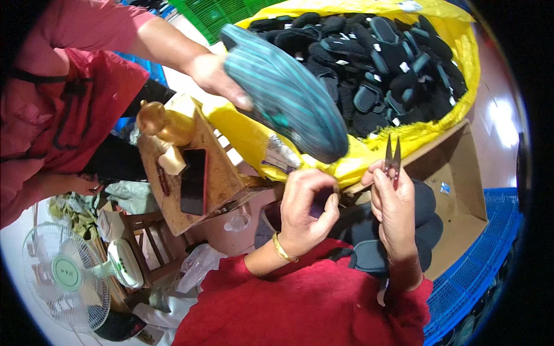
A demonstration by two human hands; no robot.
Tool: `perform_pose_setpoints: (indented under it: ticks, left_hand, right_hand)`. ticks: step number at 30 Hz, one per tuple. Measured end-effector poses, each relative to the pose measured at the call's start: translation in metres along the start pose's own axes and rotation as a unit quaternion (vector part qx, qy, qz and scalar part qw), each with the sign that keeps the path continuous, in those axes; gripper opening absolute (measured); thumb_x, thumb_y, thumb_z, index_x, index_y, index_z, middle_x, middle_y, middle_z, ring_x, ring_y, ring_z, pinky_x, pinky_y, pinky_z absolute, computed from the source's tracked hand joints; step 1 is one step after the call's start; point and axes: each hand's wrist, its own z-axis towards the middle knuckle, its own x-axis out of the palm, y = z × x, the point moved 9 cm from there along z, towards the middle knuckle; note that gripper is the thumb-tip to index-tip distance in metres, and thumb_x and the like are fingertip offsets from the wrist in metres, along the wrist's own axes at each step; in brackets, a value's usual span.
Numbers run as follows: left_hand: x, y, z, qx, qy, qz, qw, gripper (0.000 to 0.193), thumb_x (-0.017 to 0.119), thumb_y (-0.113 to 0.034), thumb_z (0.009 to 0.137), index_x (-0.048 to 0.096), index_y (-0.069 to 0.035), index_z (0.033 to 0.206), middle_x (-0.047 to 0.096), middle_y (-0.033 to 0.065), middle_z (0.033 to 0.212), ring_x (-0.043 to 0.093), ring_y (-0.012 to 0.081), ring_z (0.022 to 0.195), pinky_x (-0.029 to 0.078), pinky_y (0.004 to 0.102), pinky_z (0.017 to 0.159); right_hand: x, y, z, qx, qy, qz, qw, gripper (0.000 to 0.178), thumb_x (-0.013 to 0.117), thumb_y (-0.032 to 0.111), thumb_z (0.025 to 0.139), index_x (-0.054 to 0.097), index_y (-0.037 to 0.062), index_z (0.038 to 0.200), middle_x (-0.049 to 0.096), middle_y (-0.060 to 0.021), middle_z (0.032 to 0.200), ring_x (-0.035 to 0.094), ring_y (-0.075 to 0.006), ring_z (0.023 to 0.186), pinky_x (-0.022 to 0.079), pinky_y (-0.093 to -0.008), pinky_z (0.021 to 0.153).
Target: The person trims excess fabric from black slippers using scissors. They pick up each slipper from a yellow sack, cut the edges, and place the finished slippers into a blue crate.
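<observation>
My right hand point(392, 205) is closed around small pointed thread snips point(393, 157), their two blades apart and pointing up. To its left, my left hand point(309, 210), with a gold bracelet at the wrist, has its fingers curled toward the thumb. Anything between those fingertips is too small to make out. Dark slippers point(369, 256) lie below and behind my hands, partly covered by them. Just above my left hand is a teal striped piece shaped like a slipper point(288, 92), gripped by another person's hand point(222, 81).
A yellow sack point(470, 52) full of black slippers stands ahead. An open cardboard box point(461, 173) and a blue plastic crate point(490, 236) are at the right. Leftward are a small wooden table point(222, 179) with a phone point(194, 181), and a fan point(66, 274). A green crate point(213, 14) stands behind.
</observation>
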Motion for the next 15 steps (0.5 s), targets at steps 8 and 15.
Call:
perform_pose_setpoints:
  ticks: [8, 15]
  left_hand:
    - [0.107, 0.031, -0.031, -0.157, 0.286, -0.188, 0.926, 0.01, 0.059, -0.001, 0.079, 0.06, -0.001, 0.089, 0.058, 0.0059, 0.082, 0.055, 0.0113, 0.071, 0.045, 0.024, 0.063]
    - [0.177, -0.038, -0.065, 0.015, 0.502, -0.143, 0.853, 0.017, 0.061, -0.002, 0.076, 0.06, -0.004, 0.093, 0.059, 0.0115, 0.087, 0.059, 0.0269, 0.082, 0.048, 0.0326, 0.073]
  right_hand:
    - [-0.145, 0.063, -0.089, -0.185, -0.245, -0.079, 0.948, 0.027, 0.042, 0.019, 0.095, 0.056, -0.0038, 0.09, 0.036, 0.0039, 0.047, 0.031, -0.0035, 0.038, 0.024, -0.0191, 0.036]
    - [-0.292, -0.012, -0.186, -0.042, -0.488, -0.386, 0.781, 0.024, 0.047, 0.021, 0.095, 0.064, 0.0038, 0.098, 0.065, -0.0015, 0.074, 0.049, -0.0078, 0.058, 0.041, -0.0237, 0.056]
